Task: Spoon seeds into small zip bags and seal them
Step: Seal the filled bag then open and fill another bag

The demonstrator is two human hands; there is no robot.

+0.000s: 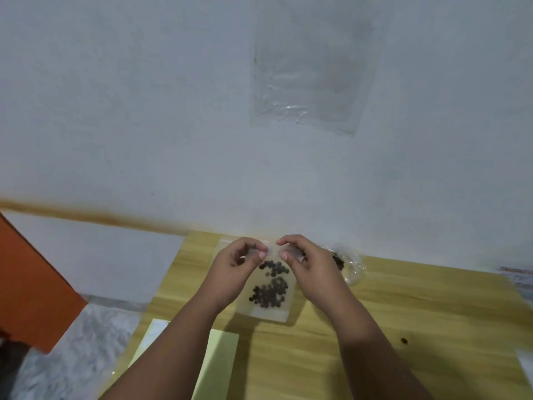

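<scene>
seeds (pixel 269 293) are lying in two dark clusters inside one small clear zip bag (pixel 271 313), which is sitting between the two hands on the wooden surface (pixel 403 298). the left hand (pixel 239 267) is pinching the bag's top strip between thumb and forefinger, with its other fingers curling loosely. the right hand (pixel 308 264) is pinching the same strip just beside it, so the fingertips of both are nearly touching. the bag's long axis is running away from the wrists toward the wall (pixel 144 111), with its mouth at the fingertips and its bottom edge lying near the forearms. whether the bag is lying flat or being lifted slightly is not clear.

one crumpled bag (pixel 350 264) holding more dark seeds is sitting just beyond the right hand, partly hidden by its knuckles. one loose seed (pixel 403 340) is lying on the surface well to the outside of the right forearm. two pale sheets (pixel 222 359) are lying under and beside the left forearm. an orange panel (pixel 31 284) is standing far outside the left hand. one clear plastic sheet (pixel 311 67) is hanging on the wall high above both hands.
</scene>
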